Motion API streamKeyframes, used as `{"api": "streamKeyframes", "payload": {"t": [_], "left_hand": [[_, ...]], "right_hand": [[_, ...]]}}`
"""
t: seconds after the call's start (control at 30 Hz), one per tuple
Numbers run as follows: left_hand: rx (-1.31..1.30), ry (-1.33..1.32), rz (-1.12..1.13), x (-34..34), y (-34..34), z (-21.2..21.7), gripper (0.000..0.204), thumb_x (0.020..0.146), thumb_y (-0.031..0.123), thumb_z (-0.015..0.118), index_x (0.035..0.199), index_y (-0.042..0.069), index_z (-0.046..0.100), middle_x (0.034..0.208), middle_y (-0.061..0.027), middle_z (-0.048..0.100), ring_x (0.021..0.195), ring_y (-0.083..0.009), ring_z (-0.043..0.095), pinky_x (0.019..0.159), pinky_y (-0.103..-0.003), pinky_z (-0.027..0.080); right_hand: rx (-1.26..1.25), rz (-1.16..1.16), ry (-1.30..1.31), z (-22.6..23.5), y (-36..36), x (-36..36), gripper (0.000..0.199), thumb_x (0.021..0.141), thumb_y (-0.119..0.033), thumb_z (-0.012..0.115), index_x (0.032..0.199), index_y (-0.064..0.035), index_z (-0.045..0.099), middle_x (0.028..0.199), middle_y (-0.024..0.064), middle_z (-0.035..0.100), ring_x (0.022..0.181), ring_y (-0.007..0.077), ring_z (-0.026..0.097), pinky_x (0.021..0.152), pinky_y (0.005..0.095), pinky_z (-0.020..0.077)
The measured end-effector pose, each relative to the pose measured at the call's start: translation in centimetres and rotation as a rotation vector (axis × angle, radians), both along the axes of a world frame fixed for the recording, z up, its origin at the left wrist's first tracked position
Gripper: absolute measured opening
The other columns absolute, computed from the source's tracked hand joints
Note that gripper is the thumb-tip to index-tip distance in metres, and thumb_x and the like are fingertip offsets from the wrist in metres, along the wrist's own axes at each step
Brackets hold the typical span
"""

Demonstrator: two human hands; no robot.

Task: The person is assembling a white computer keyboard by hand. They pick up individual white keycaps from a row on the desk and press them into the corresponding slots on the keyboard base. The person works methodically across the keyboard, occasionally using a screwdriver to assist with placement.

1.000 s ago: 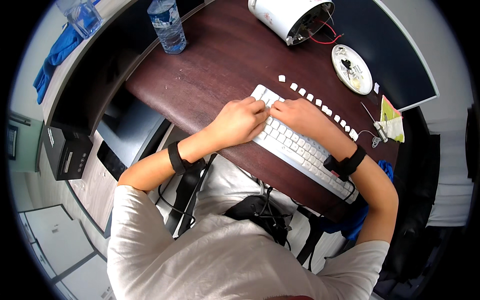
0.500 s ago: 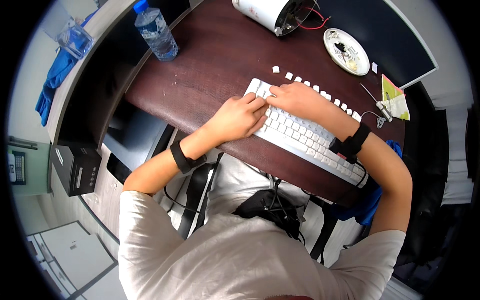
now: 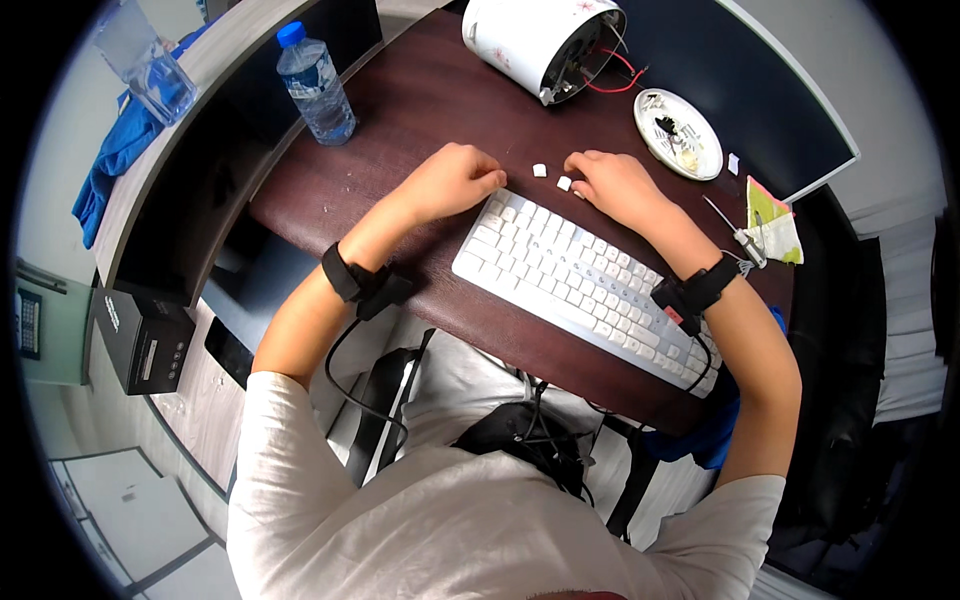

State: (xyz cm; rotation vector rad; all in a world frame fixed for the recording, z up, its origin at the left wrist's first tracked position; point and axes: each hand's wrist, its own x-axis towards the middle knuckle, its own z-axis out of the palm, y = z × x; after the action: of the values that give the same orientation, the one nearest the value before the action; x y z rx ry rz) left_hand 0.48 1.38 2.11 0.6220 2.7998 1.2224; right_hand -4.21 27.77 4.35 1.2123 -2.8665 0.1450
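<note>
Black fabric straps (image 3: 342,272) are worn on both wrists. The left hand (image 3: 452,182) is held with fingers curled inward, just beside the upper left corner of the keyboard; whether anything is gripped in it cannot be told. The right hand (image 3: 622,188) is held loosely opened, thumb and forefinger parted, with its fingertips beside small white plastic keycaps (image 3: 540,170) lying loose on the desk. Whether a keycap is touched by the thumb cannot be determined.

The white and pale grey rectangular keyboard (image 3: 575,285) is laid diagonally along the near edge of the dark reddish-brown desk (image 3: 410,110), below both hands; its right end is partly covered by the right forearm.

Beyond the hands, a white metal cylinder (image 3: 515,42) is seen on its side, with red wires (image 3: 622,72) protruding from its open end. Beside it is placed a round white dish (image 3: 700,122) containing small dark and pale pieces. At right, a thin-shafted screwdriver (image 3: 747,246) is noted beside a yellow-green and white sheet (image 3: 784,242). A clear plastic bottle with a blue cap (image 3: 318,95) is stood at left.
</note>
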Motion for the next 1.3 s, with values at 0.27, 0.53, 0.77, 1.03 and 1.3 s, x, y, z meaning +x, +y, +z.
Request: {"api": "streamKeyframes", "payload": {"t": [0.27, 0.53, 0.77, 1.03, 1.3], "left_hand": [[-0.070, -0.428, 0.156, -4.8, 1.5, -0.5, 0.032, 0.095, 0.028, 0.059, 0.101, 0.000, 0.073, 0.078, -0.0073, 0.068, 0.063, -0.0155, 0.064, 0.053, -0.032, 0.055], [0.195, -0.609, 0.171, -5.4, -0.1, -2.6, 0.031, 0.097, 0.027, 0.058, 0.097, -0.002, 0.069, 0.074, -0.0060, 0.060, 0.051, -0.0125, 0.057, 0.044, -0.028, 0.055], [0.254, -0.648, 0.200, -5.3, -0.6, -2.9, 0.030, 0.097, 0.027, 0.058, 0.090, -0.002, 0.067, 0.067, -0.0042, 0.058, 0.051, -0.0114, 0.058, 0.041, -0.026, 0.052], [-0.097, 0.144, 0.061, 1.0, 2.9, 0.4, 0.019, 0.084, 0.018, 0.067, 0.094, 0.003, 0.071, 0.084, -0.0135, 0.067, 0.083, -0.0326, 0.064, 0.077, -0.039, 0.053], [-0.153, 0.375, -0.178, 7.2, 2.6, -0.7, 0.026, 0.085, 0.014, 0.067, 0.108, 0.002, 0.070, 0.119, -0.0150, 0.063, 0.119, -0.0337, 0.055, 0.099, -0.044, 0.046]], "right_hand": [[0.007, -0.037, -0.036, -2.8, -2.1, -3.9, 0.031, 0.085, -0.021, 0.071, 0.112, -0.0087, 0.065, 0.106, 0.0111, 0.066, 0.095, 0.0311, 0.067, 0.083, 0.0427, 0.0540], [-0.036, 0.038, -0.055, -4.3, -3.1, -4.0, 0.019, 0.084, -0.021, 0.071, 0.096, -0.0070, 0.067, 0.097, 0.0094, 0.067, 0.090, 0.0311, 0.067, 0.080, 0.0432, 0.0541], [-0.126, -0.062, -0.229, 1.6, -2.9, 2.7, 0.016, 0.082, -0.019, 0.072, 0.087, -0.0050, 0.065, 0.089, 0.0110, 0.065, 0.083, 0.0314, 0.066, 0.072, 0.0419, 0.0527], [-0.129, 0.114, -0.084, -2.4, -1.5, 7.4, 0.017, 0.085, -0.019, 0.070, 0.088, -0.0051, 0.059, 0.086, 0.0100, 0.061, 0.080, 0.0295, 0.065, 0.069, 0.0416, 0.0536], [0.023, 0.361, 0.241, -3.2, -1.5, 7.2, 0.006, 0.080, -0.012, 0.061, 0.085, -0.0098, 0.059, 0.080, 0.0010, 0.056, 0.076, 0.0171, 0.060, 0.057, 0.0300, 0.0518]]}}
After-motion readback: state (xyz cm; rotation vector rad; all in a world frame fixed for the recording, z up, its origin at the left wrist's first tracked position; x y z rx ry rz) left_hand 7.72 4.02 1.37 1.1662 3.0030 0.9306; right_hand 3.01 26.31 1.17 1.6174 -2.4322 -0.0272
